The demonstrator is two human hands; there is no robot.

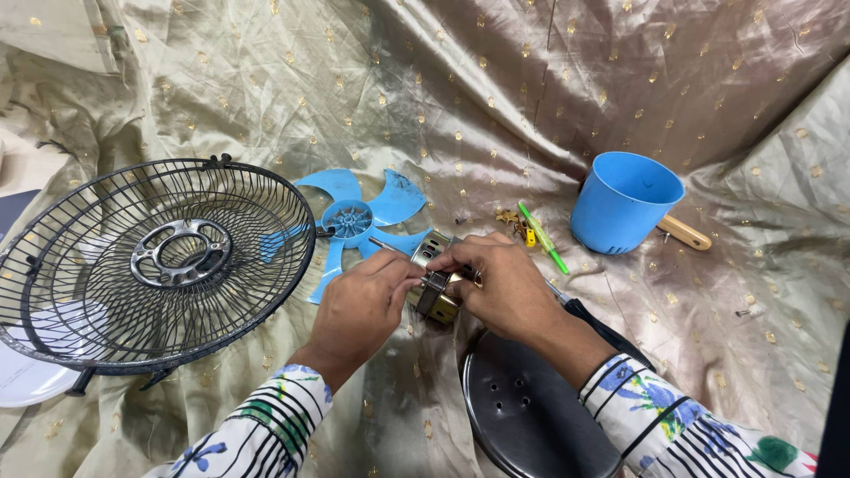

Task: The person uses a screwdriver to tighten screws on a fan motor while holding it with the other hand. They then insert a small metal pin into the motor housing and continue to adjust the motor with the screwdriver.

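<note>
Spread over everything: a shiny gold cloth (549,88). On the left, standing tilted on it: a big black fan cage (150,261). Just beside the cage: a blue fan blade (359,217), lying flat. Near the bottom: a round dark metal cover (522,416). Farther right: a blue cup (624,202) with a wooden handle (683,233) behind it. Near the cup: a green pen-like tool (543,236).

In the middle, between both hands: a small fan motor (434,283). Left hand (359,310) closed on its side. Right hand (505,283) closed on its top, fingers pinching.

Best kept low over the cloth. Best held still with the left while working slowly with the right, so tiny screws (509,217) stay close.
</note>
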